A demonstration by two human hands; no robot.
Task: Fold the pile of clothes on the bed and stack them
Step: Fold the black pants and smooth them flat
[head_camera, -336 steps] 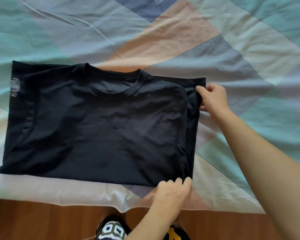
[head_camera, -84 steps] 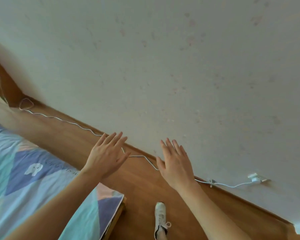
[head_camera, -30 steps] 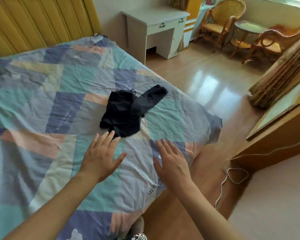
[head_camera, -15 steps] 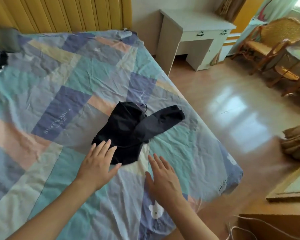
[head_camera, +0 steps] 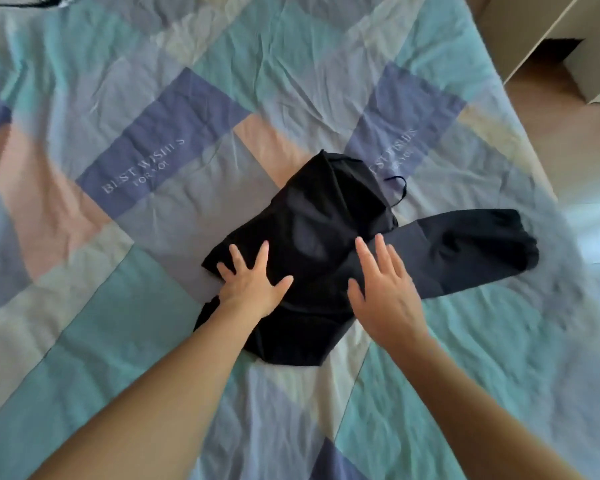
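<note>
Black garment (head_camera: 312,244) lying crumpled on the patchwork bedsheet (head_camera: 153,98).
One leg or sleeve, hard to say which, points right. The left hand (head_camera: 253,282) and right hand (head_camera: 385,292) are over it, fingers spread, gripping nothing; contact seems likely.

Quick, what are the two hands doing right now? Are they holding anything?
Left hand: open, fingers spread over the black garment, holding nothing.
Right hand: open, over the same garment, holding nothing.
</note>
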